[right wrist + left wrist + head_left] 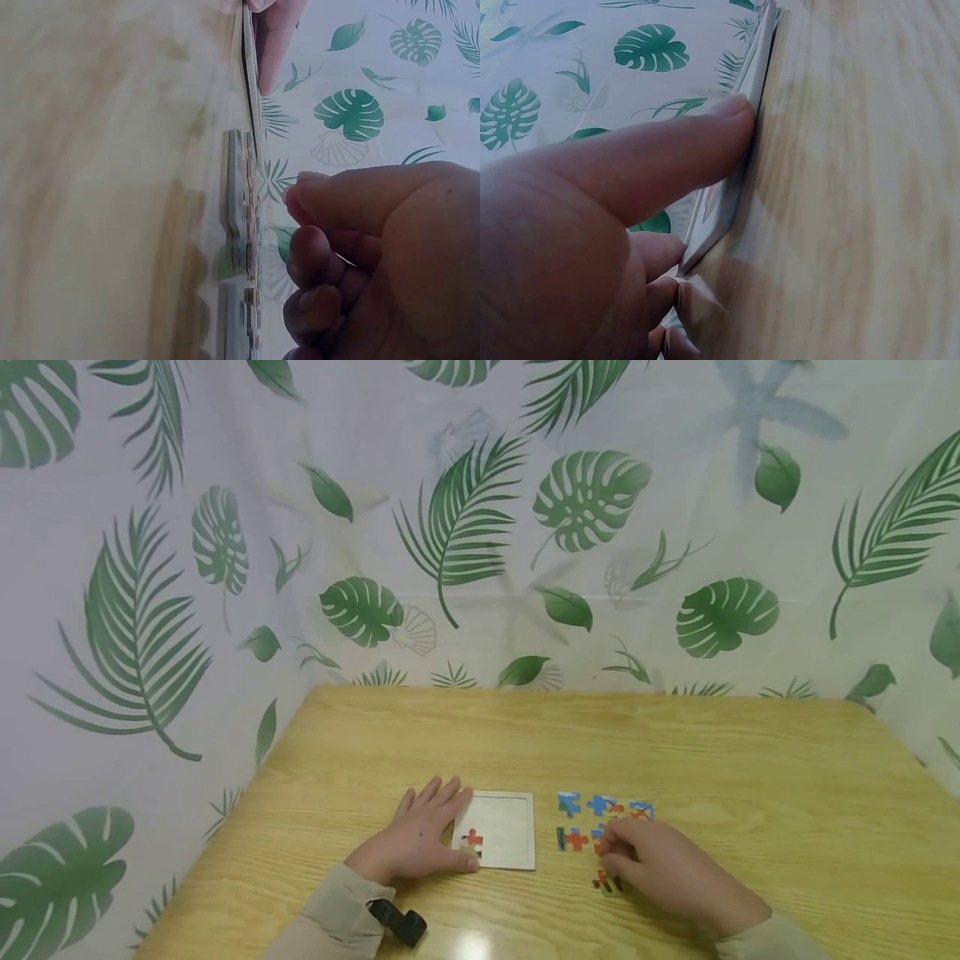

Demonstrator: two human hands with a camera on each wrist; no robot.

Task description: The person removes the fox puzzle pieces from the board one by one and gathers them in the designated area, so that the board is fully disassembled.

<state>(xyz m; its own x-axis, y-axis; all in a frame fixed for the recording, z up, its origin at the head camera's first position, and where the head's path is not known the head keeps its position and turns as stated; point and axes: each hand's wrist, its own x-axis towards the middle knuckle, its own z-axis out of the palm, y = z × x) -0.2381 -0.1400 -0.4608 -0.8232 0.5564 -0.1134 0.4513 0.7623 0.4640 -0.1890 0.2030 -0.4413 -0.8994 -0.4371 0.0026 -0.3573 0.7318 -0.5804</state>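
Note:
My left hand (422, 837) rests on the left side of a square white puzzle tray (508, 831), fingers spread, its thumb on the near edge. In the left wrist view the thumb (697, 146) presses the tray's rim. A red and beige puzzle piece (472, 842) lies in the tray's near-left corner. My right hand (671, 870) hovers over the loose pieces to the right, fingers loosely curled. In the right wrist view no piece shows between thumb and fingers. Near its fingertips lies a red and dark piece (602, 882); the hand partly covers the pieces there.
Several loose puzzle pieces lie in rows right of the tray, among them a blue-green one (568, 803), a blue and red one (600, 804) and a red one (575, 839). The wooden table (420, 735) meets a leaf-printed curtain (480, 643) at the back.

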